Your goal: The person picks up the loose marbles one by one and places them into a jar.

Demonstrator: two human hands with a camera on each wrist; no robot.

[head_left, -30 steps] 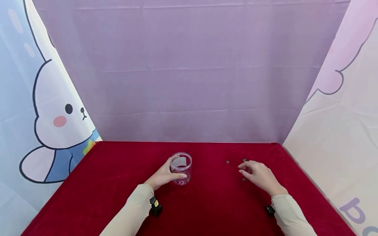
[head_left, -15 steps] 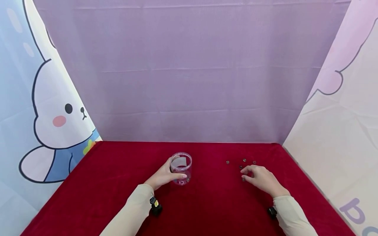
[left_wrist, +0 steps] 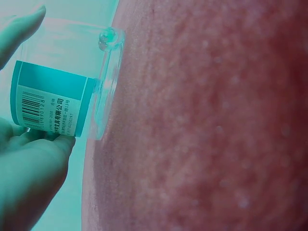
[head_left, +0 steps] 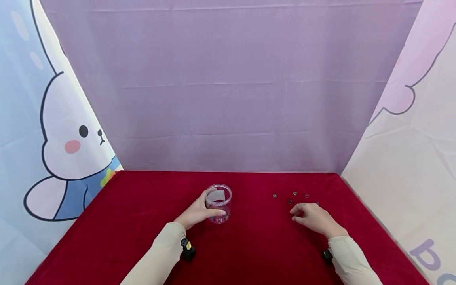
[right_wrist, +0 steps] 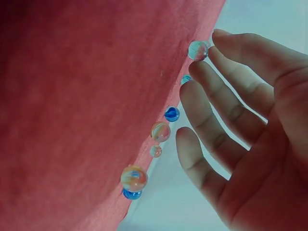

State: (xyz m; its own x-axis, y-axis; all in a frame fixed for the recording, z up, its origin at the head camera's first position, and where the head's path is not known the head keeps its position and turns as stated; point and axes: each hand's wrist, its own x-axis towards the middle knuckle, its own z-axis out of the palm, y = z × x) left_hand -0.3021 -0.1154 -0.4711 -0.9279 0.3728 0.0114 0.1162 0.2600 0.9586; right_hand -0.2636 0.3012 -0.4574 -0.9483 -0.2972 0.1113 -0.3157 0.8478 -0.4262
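My left hand [head_left: 197, 212] grips a clear plastic jar [head_left: 219, 202], which stands upright and lidless on the red cloth. Fingers and thumb lie around its sides, and in the left wrist view a barcode label [left_wrist: 50, 103] shows on the jar wall. Small specks show low inside the jar. My right hand [head_left: 315, 217] is low over the cloth to the right, thumb and fingers apart and lightly bent. Near the fingertips in the right wrist view is a clear glass marble [right_wrist: 198, 50]. A blue marble [right_wrist: 172, 114] and several others lie alongside the fingers.
Red cloth [head_left: 256, 245] covers the table. Beyond the right hand are several loose marbles, among them one marble [head_left: 274, 196] on the left and another [head_left: 307, 196] on the right. A purple curtain [head_left: 228, 87] closes off the back, with printed cloth on both sides.
My right hand has drawn slightly back towards me, uncovering marbles behind it. A marble seen earlier by the thumb is now hidden at the fingertips. The left hand and jar stay put.
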